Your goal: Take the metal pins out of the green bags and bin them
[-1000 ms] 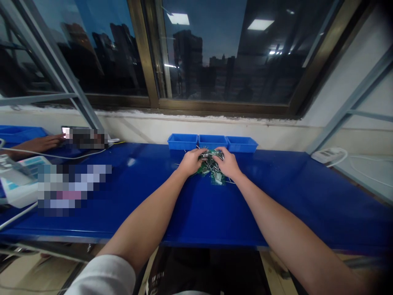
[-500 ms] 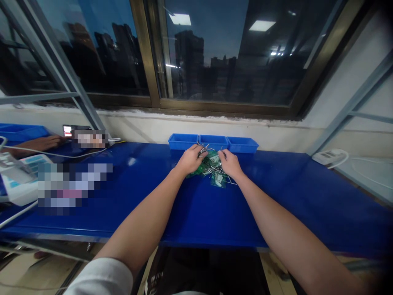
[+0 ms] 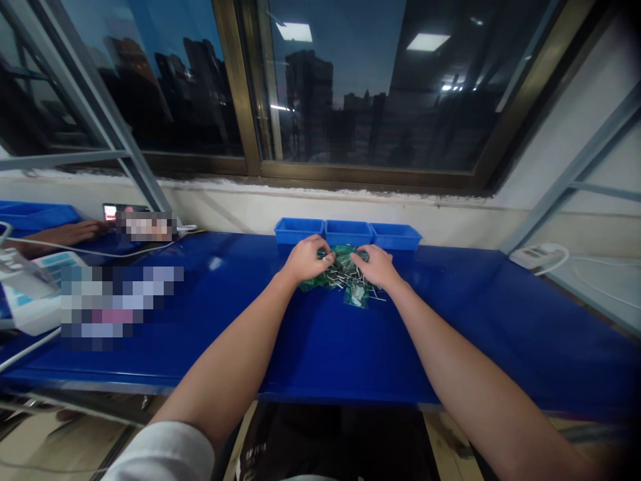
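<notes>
A loose heap of thin silvery metal rods lies mixed with small green plastic bags on the blue table. At the heap's left side, my left hand has its fingers curled into the rods, the thumb lying toward the middle. From the right, my right hand curls over the same heap, with rods at its thumb and fingertips. The pile hides some of the fingertips on both hands.
Three joined blue bins stand behind the heap against the wall. To the left are a white device, cables, a co-worker's hand and another blue bin. A white power strip lies at the right.
My hands have shifted slightly over the heap, the right thumb reaching further in. The rods that stuck up from my left hand have come down into the pile.
</notes>
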Demonstrator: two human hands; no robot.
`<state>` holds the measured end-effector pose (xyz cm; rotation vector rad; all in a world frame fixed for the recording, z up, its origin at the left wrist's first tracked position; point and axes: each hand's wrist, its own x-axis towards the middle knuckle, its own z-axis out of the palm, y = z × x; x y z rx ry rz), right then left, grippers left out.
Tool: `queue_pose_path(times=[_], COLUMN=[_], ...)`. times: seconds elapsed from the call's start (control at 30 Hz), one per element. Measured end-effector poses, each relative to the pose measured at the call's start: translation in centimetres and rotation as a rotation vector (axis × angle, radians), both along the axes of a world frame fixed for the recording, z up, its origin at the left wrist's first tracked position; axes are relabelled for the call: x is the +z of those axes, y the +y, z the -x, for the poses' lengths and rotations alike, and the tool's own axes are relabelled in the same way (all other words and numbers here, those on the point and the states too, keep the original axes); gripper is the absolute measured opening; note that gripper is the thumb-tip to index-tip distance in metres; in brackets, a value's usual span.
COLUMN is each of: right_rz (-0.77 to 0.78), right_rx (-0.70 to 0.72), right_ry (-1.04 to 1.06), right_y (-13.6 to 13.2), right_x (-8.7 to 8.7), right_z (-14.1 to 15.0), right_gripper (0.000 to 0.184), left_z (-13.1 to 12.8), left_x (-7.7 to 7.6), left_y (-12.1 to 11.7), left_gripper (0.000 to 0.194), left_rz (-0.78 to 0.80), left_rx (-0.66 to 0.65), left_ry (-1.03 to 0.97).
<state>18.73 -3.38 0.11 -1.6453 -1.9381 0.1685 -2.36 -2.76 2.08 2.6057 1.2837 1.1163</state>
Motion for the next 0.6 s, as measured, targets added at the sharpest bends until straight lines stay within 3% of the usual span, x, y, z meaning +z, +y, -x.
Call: queue_pose_path(times=[0.1,0.2,0.3,0.4,0.6], right_rz=[0.053,0.169,0.324,0.437,0.578], right_rx=[0.021,0.077,0.140,0.191,0.186], right_ry=[-0.017,-0.025,-0.047,-0.086,-0.153], right_y=[-0.4,-1.1,-1.8,-2.1,-2.2], right_x=[0.7,1.5,2.2,2.6,2.8], right_z=[-0.5,-1.2,-1.9,-2.1,-2.2], right_gripper=[0.058,0.083,0.103,0.110,0.121], left_z=[0.0,0.0,0.0,0.1,0.1], left_x=[0.0,-0.2,-0.4,-0.6,0.0], left_y=[-0.1,0.0,0.5,1.1,0.8], left_gripper=[0.028,0.036,0.031,0.023,0.036], left_rz=[0.039,0.082,0.133,0.218,0.406], left_rx=[0.011,0.023,0.045,0.059,-0.036], left_ry=[0.017,0.046,0.051,0.037,0.049])
